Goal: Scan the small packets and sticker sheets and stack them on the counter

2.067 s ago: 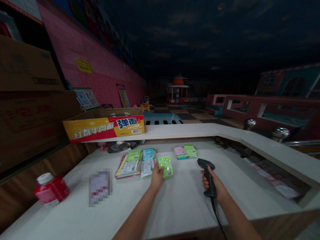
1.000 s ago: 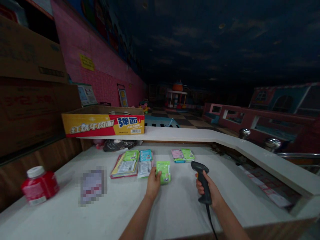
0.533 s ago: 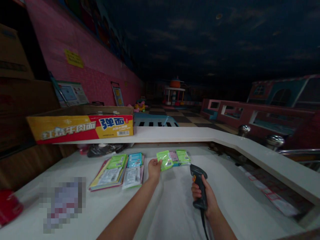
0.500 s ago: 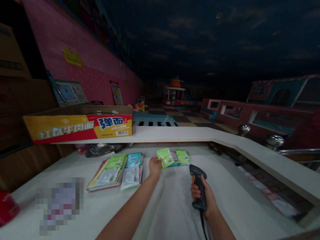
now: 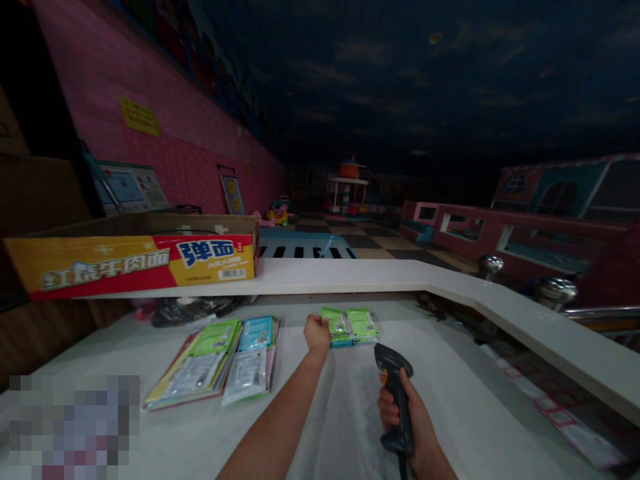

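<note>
My left hand (image 5: pixel 317 333) has its fingers curled at the left edge of a small green packet (image 5: pixel 336 323). That packet lies flat on a low pile, beside a second green packet (image 5: pixel 363 323), with blue packets (image 5: pixel 342 343) showing underneath. My right hand (image 5: pixel 419 413) is wrapped round the handle of a black barcode scanner (image 5: pixel 399 393), whose head points up and to the left, near the pile. To the left lie two overlapping stacks of flat packets, one topped with green and silver (image 5: pixel 200 363), the other with blue and silver (image 5: pixel 251 353).
A white raised ledge (image 5: pixel 340 275) runs behind the white counter (image 5: pixel 345 427) and bends along the right. On it stands an open noodle carton (image 5: pixel 150 263). A dark plastic bag (image 5: pixel 193 308) lies under the ledge. Metal knobs (image 5: pixel 555 291) stand beyond at right.
My left hand has lowered the green packet onto the pile beside the other green one. The scanner stays in my right hand, slightly lower. The view has shifted a little.
</note>
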A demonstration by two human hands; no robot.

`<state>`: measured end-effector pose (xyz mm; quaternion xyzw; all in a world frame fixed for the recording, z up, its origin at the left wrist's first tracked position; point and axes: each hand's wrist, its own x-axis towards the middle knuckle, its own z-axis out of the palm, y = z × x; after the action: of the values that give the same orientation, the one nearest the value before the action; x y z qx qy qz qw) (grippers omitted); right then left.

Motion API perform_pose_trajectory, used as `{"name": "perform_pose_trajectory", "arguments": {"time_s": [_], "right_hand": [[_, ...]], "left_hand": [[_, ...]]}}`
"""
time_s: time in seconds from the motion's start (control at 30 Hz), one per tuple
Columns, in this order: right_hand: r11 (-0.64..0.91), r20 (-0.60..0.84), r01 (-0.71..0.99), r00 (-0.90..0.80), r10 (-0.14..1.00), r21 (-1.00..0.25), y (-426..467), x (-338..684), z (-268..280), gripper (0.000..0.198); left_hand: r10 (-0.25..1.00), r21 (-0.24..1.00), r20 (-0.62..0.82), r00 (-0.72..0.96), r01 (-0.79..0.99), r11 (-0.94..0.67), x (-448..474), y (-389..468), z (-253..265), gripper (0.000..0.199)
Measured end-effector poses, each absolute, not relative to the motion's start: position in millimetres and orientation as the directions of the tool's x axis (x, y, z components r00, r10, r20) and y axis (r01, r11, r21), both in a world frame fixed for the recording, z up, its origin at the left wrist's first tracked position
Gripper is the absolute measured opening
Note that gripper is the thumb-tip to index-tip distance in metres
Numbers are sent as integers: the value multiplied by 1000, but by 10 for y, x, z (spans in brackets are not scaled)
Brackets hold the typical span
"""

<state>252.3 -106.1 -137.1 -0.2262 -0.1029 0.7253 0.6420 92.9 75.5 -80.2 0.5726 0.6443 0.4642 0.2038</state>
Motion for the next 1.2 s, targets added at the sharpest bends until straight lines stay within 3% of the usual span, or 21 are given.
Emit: {"name": "perform_pose_trajectory", "arguments": {"time_s": [0.2, 0.33, 0.47, 0.63, 0.73, 0.83, 1.0, 1.2], "right_hand": [[-146, -185, -870, -64, 981, -471, -1183, 2508, -1210, 40], [-179, -183, -877, -106, 977, -446, -1276, 2530, -1132, 34], [-199, -195, -894, -129, 972, -401, -1329, 2533, -1089, 31], [-173, -193, -898, -102, 976, -404, -1394, 2503, -1018, 28], [-162, -206, -900, -83, 975, -404, -1417, 2488, -1003, 28], [-156, -209, -899, -74, 975, -409, -1427, 2481, -1004, 28], [-138, -204, -900, -56, 977, -414, -1436, 2476, -1001, 28], [-148, -207, -906, -69, 976, -396, -1430, 2487, -1010, 27]], "left_hand": [[956, 779, 216, -197, 625, -47, 905, 490, -683, 20], [926, 663, 373, -52, 713, -227, 659, 103, -531, 24], [870, 452, 482, 103, 821, -348, 198, -351, -424, 24], [897, 156, 428, 111, 968, -194, -391, -758, -484, 38], [917, 60, 392, 77, 992, -109, -600, -868, -614, 49], [924, 43, 370, 95, 992, -119, -682, -921, -705, 49], [899, 95, 413, 142, 976, -198, -668, -963, -685, 31], [912, 124, 410, 5, 990, -61, -598, -983, -687, 34]]}}
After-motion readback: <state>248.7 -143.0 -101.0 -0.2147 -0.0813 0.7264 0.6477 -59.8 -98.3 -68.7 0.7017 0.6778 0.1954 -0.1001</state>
